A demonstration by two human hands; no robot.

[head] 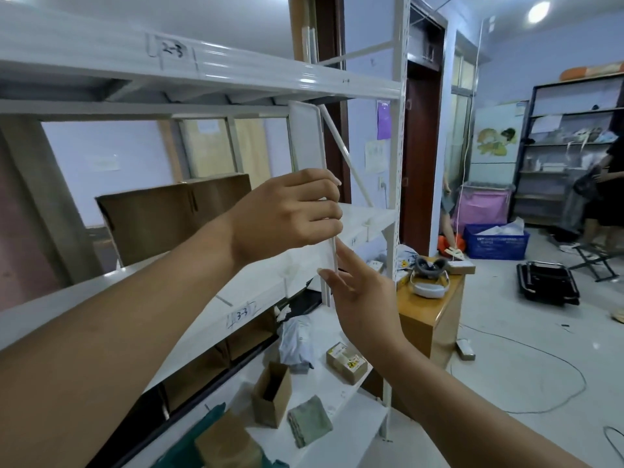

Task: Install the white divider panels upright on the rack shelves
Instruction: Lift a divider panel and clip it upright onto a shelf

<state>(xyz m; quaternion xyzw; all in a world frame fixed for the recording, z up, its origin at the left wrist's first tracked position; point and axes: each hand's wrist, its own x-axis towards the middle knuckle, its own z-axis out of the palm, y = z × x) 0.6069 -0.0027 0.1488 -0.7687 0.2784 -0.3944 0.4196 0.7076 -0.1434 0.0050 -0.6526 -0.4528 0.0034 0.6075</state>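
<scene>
A white panel (305,140) stands upright between 2 shelves of a white rack (400,130), its top corner just under the upper shelf (236,70) marked 2-3 and its lower end reaching past the front lip of the shelf (209,298) marked 3-3. The left hand (287,214) is closed around the panel's front edge at about mid-height, fingers curled over it. The right hand (358,292) is open, fingers spread, its fingertips touching the panel's lower front edge without clasping it. Whether the foot already sits in a slot or clip on the shelf cannot be told, since the hands cover that spot.

The step in hand appears to be seating and squaring the panel. Done well, it likely means keeping the left grip firm as a pivot while the right palm nudges the foot back until it meets the shelf evenly, then checking that the top edge tucks cleanly under the upper shelf and the panel does not lean sideways. Pushing low and gently should avoid bowing the thin sheet.

A brown box (175,217) sits on the same shelf to the left, well apart. On the shelf below lie small cartons (271,393) and a folded cloth (309,422). A wooden cabinet (429,315) with a headset (430,276) stands beside the rack.
</scene>
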